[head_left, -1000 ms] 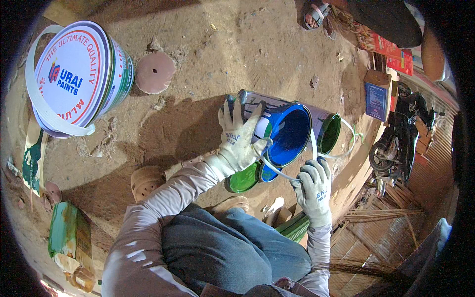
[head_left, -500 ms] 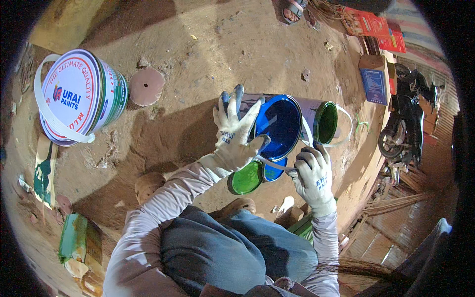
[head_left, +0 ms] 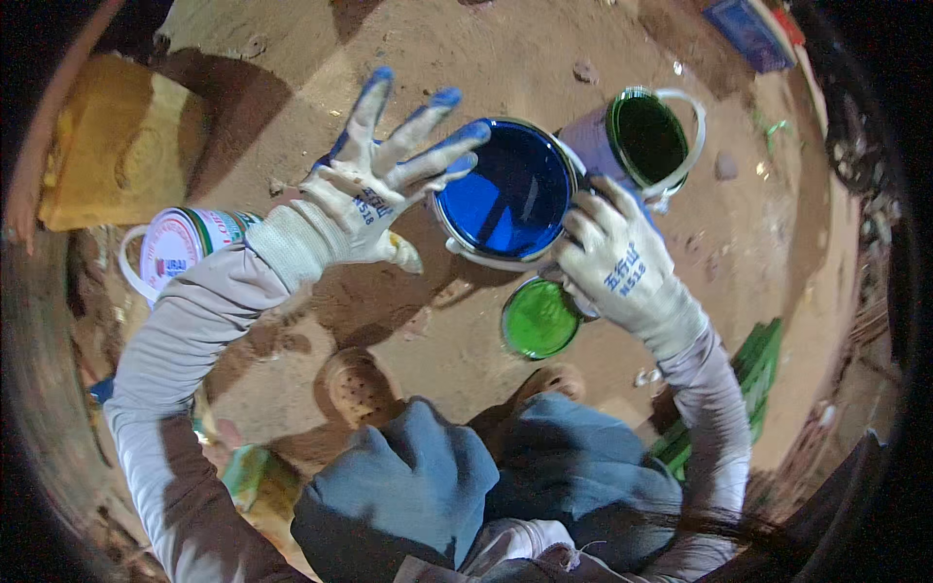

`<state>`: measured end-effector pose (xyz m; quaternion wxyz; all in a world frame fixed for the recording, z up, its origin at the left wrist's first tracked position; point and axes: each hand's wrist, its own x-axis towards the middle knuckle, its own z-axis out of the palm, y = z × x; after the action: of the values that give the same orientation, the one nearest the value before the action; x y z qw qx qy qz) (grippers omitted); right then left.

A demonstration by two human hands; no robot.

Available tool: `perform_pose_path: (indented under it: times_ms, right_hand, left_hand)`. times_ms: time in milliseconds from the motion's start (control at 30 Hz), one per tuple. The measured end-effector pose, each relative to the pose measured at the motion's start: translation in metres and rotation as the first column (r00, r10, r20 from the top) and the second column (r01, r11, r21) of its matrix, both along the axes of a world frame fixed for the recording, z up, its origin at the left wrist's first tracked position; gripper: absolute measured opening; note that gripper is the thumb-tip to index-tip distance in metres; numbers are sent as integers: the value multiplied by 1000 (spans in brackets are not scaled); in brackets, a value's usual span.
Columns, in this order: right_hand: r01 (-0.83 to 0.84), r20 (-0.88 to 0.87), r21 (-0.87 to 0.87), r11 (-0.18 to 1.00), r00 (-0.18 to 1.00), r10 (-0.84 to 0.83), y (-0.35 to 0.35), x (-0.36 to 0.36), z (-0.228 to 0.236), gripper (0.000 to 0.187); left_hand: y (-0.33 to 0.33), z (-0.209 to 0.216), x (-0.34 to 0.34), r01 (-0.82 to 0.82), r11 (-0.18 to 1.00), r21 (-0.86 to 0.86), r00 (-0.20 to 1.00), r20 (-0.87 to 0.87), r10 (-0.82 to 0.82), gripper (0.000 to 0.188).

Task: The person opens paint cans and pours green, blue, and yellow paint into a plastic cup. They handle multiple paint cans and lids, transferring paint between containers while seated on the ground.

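A white-rimmed bucket of blue paint (head_left: 488, 259) stands on the ground in front of me. My left hand (head_left: 374, 194), in a white glove with blue-stained fingertips, is open just left of the bucket, fingers spread, with nothing in it. My right hand (head_left: 614, 248), gloved too, has its fingers curled over the bucket's right rim; its fingertips are partly hidden, so I cannot tell whether the handle is also in its grasp. Below that hand lies a lid smeared with green paint (head_left: 540, 319). Beyond it stands an open bucket of dark green paint (head_left: 589, 144) with its white handle raised.
A closed paint bucket (head_left: 178, 255) sits at the left, partly behind my left arm. Farther left is a yellow, flat-sided object (head_left: 117, 146). A green slatted object (head_left: 753, 364) lies beyond my right forearm. A blue box (head_left: 748, 35) stands at the far right.
My left hand has come off the blue paint bucket and moved left, fingers spreading. My right hand has gone from the white handle strip to the rim. The view has shifted.
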<state>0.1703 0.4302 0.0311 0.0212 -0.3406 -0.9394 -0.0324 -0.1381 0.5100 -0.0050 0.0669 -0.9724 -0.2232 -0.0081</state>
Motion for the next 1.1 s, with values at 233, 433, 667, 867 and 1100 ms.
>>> perform_pose_path:
  times_ms: [233, 433, 667, 867, 1100]
  right_hand:
    - [43, -72, 38, 998, 997, -40, -9, 7, -11, 24]
    - [94, -64, 32, 995, 994, -92, -15, 12, -16, 23]
    - [108, -51, 23, 994, 993, -107, -15, 14, -14, 28]
    - [83, -247, 118, 990, 968, -51, -17, 17, -26, 19]
    - [122, -97, -132, 984, 986, -136, -22, 13, -20, 31]
  left_hand:
    - [1, -41, 56, 165, 847, 505, 979, 21, -204, 63]
    - [-22, -15, 33, 180, 887, 424, 975, -196, -105, 66]
    - [-36, 54, 25, -70, 988, -134, 921, -389, 13, 104]
    - [-14, 29, -18, -268, 772, -577, 873, 194, 448, 86]
    - [-41, -107, -8, 683, 23, -730, 128, 152, 980, 73]
